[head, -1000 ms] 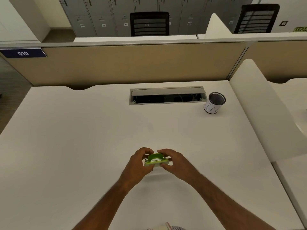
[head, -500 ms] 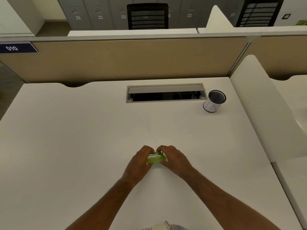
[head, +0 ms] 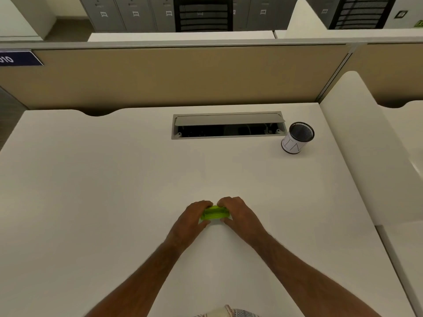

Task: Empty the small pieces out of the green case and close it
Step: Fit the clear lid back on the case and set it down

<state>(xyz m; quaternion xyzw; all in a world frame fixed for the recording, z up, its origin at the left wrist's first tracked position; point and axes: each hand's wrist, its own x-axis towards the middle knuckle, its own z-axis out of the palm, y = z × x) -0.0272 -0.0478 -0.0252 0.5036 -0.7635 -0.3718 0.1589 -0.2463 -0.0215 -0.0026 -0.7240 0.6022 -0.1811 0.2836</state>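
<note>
A small translucent green case (head: 214,213) lies flat on the white desk (head: 91,202), near its front middle. My left hand (head: 191,220) grips the case's left end, fingers curled over its far edge. On the right end sits my right hand (head: 240,215), holding it the same way. The lid looks shut down onto the base. No small pieces are visible; my fingers hide both ends of the case.
A mesh pen cup with a white paper label (head: 296,138) stands at the back right. An open cable slot (head: 228,125) is set into the desk's far middle. A beige partition (head: 183,74) closes the back, and a white divider (head: 370,145) the right side.
One second ago the lid stood raised with something pale showing inside. It has come down flat since, and both hands have kept hold of the case.
</note>
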